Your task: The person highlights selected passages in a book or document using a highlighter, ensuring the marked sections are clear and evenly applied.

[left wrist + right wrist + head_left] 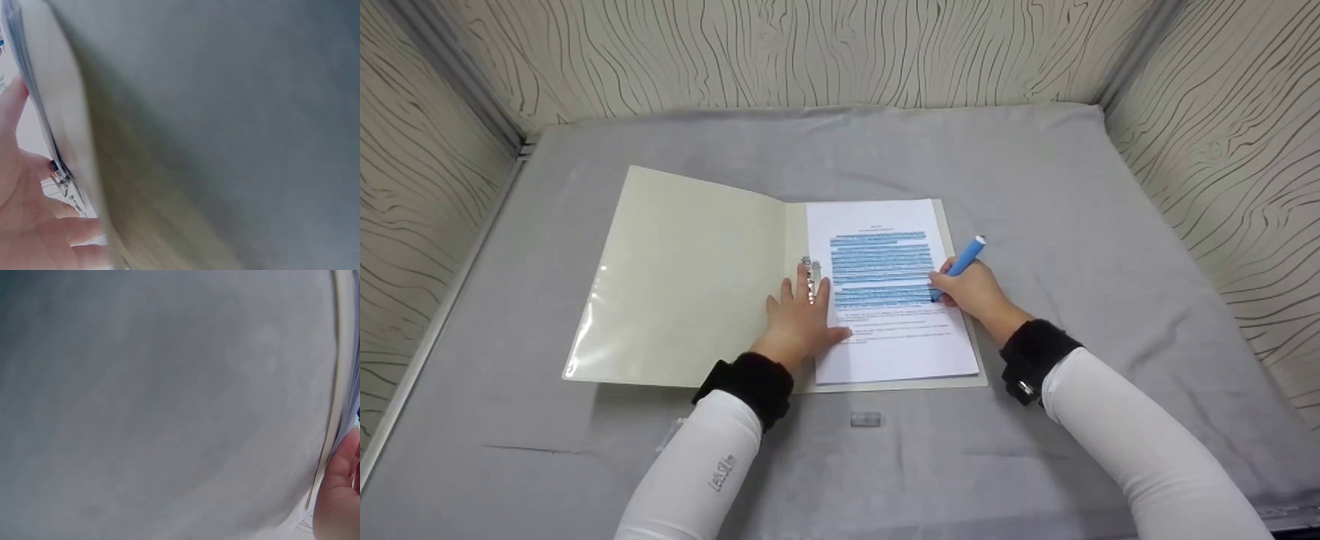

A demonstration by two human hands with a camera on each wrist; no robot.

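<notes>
An open cream folder (690, 277) lies flat, with white printed sheets (896, 360) on its right side. Many printed lines on the top sheet are covered in blue; those lower down are plain. My right hand (979, 291) grips a blue highlighter (966, 256), tip down at the right end of the lowest blue lines. Fingers spread, my left hand (799, 322) rests over the folder's metal clip (811, 281) and the sheets' left edge, thumb on the paper. Both wrist views mostly show the grey cloth, with the left hand (39, 208) and right hand (337, 489) at the edges.
A small grey translucent block (865, 419) lies on the grey cloth (997, 165) in front of the folder. Something clear (670, 433) peeks out beside the left sleeve. Wood-patterned panels (810, 52) enclose the table at the back and sides.
</notes>
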